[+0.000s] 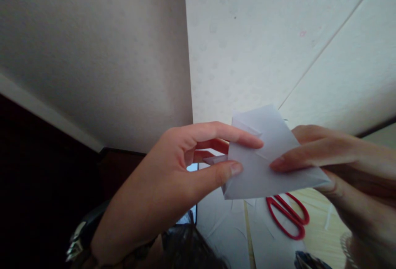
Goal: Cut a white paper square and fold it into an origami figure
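Note:
A folded piece of white paper (256,182) is held up in front of me, between both hands. On its left side, my left hand (185,166) is closed on it, with the thumb and index finger on the near face and other fingers behind. My right hand (334,157) grips the right side, one fingertip pressing on the near face and the thumb under the right corner. Creases run across the paper, and a small folded flap sticks out at its left. Below it lie red-handled scissors (287,215), their blades hidden.
Sheets of white paper (225,227) and thin paper strips lie on the light wooden table (328,236). A lit screen (192,167) shows partly behind my left hand. Pale walls (235,54) meet in a corner close ahead.

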Tool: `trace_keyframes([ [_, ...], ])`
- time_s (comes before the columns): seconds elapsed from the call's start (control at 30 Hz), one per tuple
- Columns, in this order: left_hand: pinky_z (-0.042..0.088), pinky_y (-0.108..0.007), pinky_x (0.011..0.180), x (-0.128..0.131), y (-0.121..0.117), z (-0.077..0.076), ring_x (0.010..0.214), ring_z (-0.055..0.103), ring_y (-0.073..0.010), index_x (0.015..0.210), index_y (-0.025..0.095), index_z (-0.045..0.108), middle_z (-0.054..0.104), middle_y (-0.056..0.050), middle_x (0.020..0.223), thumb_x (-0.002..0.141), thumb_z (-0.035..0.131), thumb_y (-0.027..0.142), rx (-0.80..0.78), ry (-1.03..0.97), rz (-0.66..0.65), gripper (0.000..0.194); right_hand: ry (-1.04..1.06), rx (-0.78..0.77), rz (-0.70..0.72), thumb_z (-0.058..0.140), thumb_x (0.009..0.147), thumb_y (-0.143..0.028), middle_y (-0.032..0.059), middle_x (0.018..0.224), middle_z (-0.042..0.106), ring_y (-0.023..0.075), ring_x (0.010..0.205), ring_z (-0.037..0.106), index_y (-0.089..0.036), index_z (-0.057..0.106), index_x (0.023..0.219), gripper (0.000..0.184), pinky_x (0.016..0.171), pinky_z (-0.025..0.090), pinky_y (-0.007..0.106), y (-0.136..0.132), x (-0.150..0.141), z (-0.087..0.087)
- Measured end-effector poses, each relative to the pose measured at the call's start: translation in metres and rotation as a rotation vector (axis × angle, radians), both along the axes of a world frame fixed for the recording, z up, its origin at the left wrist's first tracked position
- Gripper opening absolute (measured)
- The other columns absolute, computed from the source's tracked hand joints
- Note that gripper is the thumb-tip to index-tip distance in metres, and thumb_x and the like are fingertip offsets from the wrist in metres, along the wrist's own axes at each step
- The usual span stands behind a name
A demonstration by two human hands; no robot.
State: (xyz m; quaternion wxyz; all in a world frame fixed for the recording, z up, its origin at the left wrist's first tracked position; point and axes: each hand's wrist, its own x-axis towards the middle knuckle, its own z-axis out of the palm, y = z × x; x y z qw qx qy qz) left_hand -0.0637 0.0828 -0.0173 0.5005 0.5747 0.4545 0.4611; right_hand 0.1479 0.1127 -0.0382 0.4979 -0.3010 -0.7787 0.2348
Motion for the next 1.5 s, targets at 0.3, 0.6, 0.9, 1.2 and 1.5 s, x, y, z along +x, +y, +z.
trace_keyframes([
  [0.3, 0.055, -0.011, 0.072, 0.009, 0.000, 0.003, 0.085, 0.071, -0.0077, 0.090, 0.031, 0.080, 0.079, 0.011, 0.099, 0.080, 0.068, 0.007, 0.080, -0.011, 0.072, 0.028, 0.006, -0.017, 0.059, 0.067, 0.091, -0.025, -0.0055, 0.092, 0.075, 0.0163, 0.086, 0.066, -0.032, 0.074, 0.092, 0.010, 0.086, 0.052, 0.027, 0.002, 0.000, 0.000],
  [0.6, 0.054, -0.013, 0.078, 0.033, -0.005, 0.006, 0.088, 0.072, -0.0073, 0.093, 0.034, 0.078, 0.079, 0.013, 0.097, 0.081, 0.068, 0.008, 0.163, 0.071, 0.183, 0.031, 0.176, -0.128, 0.011, 0.070, 0.090, -0.023, -0.0066, 0.087, 0.071, 0.0118, 0.082, 0.062, -0.030, 0.072, 0.086, 0.008, 0.077, 0.049, 0.020, 0.000, 0.004, 0.007],
  [0.9, 0.056, -0.019, 0.081, 0.072, -0.003, 0.004, 0.090, 0.072, -0.0113, 0.093, 0.033, 0.076, 0.078, 0.009, 0.101, 0.082, 0.067, 0.011, 0.170, 0.005, 0.225, 0.026, 0.248, -0.236, -0.052, 0.069, 0.090, -0.025, -0.0061, 0.082, 0.069, 0.0096, 0.080, 0.063, -0.028, 0.071, 0.086, 0.006, 0.073, 0.048, 0.020, 0.000, 0.023, 0.015],
  [1.2, 0.055, -0.029, 0.089, 0.079, -0.010, 0.013, 0.097, 0.072, -0.0184, 0.097, 0.029, 0.075, 0.079, 0.004, 0.109, 0.081, 0.071, 0.022, 0.046, -0.048, 0.261, 0.017, 0.223, -0.305, -0.080, 0.069, 0.089, -0.028, -0.0021, 0.081, 0.070, 0.0129, 0.078, 0.065, -0.024, 0.069, 0.086, 0.005, 0.070, 0.048, 0.025, -0.004, 0.024, 0.020],
  [1.5, 0.056, -0.023, 0.081, 0.068, -0.013, 0.014, 0.094, 0.072, -0.0164, 0.098, 0.024, 0.077, 0.079, 0.000, 0.108, 0.085, 0.065, 0.016, -0.013, -0.129, 0.175, 0.019, 0.171, -0.221, 0.150, 0.077, 0.083, -0.033, -0.0022, 0.075, 0.071, 0.0106, 0.069, 0.064, -0.023, 0.072, 0.079, 0.012, 0.062, 0.050, 0.020, 0.001, 0.035, 0.026],
])
